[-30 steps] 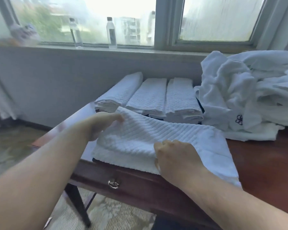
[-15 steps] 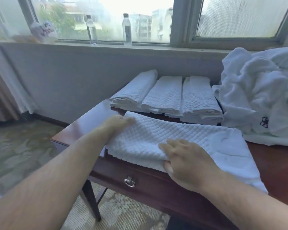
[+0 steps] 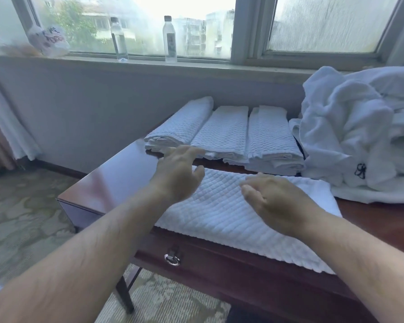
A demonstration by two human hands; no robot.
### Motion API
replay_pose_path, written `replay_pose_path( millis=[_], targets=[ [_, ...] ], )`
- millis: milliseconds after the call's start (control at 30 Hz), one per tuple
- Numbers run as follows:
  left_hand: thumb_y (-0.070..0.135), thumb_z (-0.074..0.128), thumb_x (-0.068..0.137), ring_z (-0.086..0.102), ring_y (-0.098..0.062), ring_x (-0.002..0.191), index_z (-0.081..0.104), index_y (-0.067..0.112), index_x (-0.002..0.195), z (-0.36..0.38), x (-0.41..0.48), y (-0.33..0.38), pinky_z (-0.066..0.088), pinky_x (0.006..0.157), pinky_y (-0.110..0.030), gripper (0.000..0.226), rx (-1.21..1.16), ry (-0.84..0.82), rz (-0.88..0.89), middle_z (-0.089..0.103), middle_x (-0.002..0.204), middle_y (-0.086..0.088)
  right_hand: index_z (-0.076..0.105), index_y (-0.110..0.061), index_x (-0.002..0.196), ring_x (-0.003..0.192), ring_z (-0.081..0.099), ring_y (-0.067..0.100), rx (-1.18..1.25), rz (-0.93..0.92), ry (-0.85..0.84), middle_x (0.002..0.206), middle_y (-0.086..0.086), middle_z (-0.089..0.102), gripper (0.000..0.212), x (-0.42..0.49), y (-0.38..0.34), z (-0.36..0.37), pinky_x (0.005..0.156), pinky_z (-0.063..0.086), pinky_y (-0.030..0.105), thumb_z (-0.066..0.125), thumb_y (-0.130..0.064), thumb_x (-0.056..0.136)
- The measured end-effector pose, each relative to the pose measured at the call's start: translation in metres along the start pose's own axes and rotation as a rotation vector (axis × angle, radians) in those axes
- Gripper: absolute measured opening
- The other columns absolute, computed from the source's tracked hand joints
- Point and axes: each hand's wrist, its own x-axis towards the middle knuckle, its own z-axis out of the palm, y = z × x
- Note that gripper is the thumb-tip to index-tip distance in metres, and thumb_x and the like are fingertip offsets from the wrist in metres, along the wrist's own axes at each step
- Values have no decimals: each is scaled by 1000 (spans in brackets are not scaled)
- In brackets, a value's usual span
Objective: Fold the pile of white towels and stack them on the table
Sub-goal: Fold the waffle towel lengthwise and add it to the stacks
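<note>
A folded white waffle towel lies flat along the front edge of the dark wooden table. My left hand hovers over the towel's left end with fingers spread and holds nothing. My right hand is over the towel's middle, fingers straight and relaxed, empty. Behind the towel three folded towels lie side by side. A heap of unfolded white towels fills the table's right rear.
Two water bottles and a plastic bag stand on the window sill behind the table. A drawer with a ring pull sits under the front edge. Patterned carpet lies to the left.
Both hands have let go of the towel and lifted off it, with fingers now spread. The towel lies flat where it was. The camera has turned left and drawn closer.
</note>
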Motion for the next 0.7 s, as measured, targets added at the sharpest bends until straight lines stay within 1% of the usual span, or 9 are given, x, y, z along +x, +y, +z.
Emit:
replay_pose_path(
  millis=[33, 100, 133, 200, 367, 467, 533, 600, 700],
  targets=[
    [40, 45, 101, 22, -17, 145, 45, 37, 146, 4, 0, 6, 20, 120, -43, 45, -6, -50, 60, 39, 155, 11, 56, -15, 79, 97, 55, 17, -53, 36, 56, 90, 0, 62, 36, 2, 8, -1, 94, 43, 41, 32, -31, 100],
    [52, 37, 103, 14, -13, 151, 37, 42, 152, 14, -2, 14, 12, 123, -41, 50, 23, -197, 114, 28, 162, 13, 62, -25, 120, 136, 39, 26, -202, 172, 37, 136, 5, 56, 42, 3, 27, 2, 114, 30, 44, 28, -41, 101],
    [59, 31, 102, 7, -13, 153, 31, 44, 154, 21, -4, 15, 6, 124, -41, 54, 61, -277, 111, 20, 166, 13, 47, -30, 144, 148, 23, 30, -251, 233, -24, 156, 6, 39, 52, 2, 36, 4, 120, 19, 45, 24, -47, 101],
    [68, 21, 99, -2, -15, 155, 20, 46, 157, 35, -9, 14, -1, 125, -43, 62, 152, -384, 95, 8, 168, 11, 19, -34, 160, 156, 0, 26, -228, 276, -146, 170, 2, 9, 64, -3, 51, 12, 125, 3, 44, 19, -57, 99],
    [74, 15, 95, -7, -16, 155, 9, 45, 158, 45, -9, 13, -4, 125, -44, 70, 229, -397, 73, -2, 169, 10, 22, -37, 159, 156, 2, 19, -72, 260, -96, 169, -6, 12, 59, -4, 71, 21, 125, 1, 39, 24, -56, 103],
    [74, 15, 96, -8, -16, 155, 7, 45, 159, 46, -9, 13, -5, 125, -44, 70, 253, -406, 70, -3, 169, 10, 60, -28, 135, 146, 32, 27, 70, 222, 49, 147, -9, 50, 45, -10, 71, 16, 119, 20, 35, 33, -41, 103],
    [74, 15, 95, -9, -15, 155, 6, 45, 158, 47, -10, 14, -6, 125, -44, 70, 255, -407, 61, -4, 169, 11, 70, -17, 118, 128, 50, 27, 52, 228, 265, 126, -4, 66, 33, -19, 73, 15, 111, 34, 38, 45, -25, 98],
    [74, 14, 95, -10, -15, 155, 5, 46, 158, 47, -10, 14, -7, 125, -44, 70, 252, -406, 58, -5, 168, 12, 64, -16, 131, 134, 45, 26, 22, 347, 355, 137, 2, 60, 38, -28, 79, 13, 114, 34, 42, 49, -12, 96],
    [74, 13, 95, -10, -16, 155, 4, 45, 159, 47, -11, 14, -8, 124, -44, 71, 259, -406, 64, -5, 169, 11, 46, -23, 147, 135, 40, 27, 176, 616, 339, 148, 2, 47, 54, -45, 85, 8, 105, 36, 36, 53, -18, 93]
  ],
)
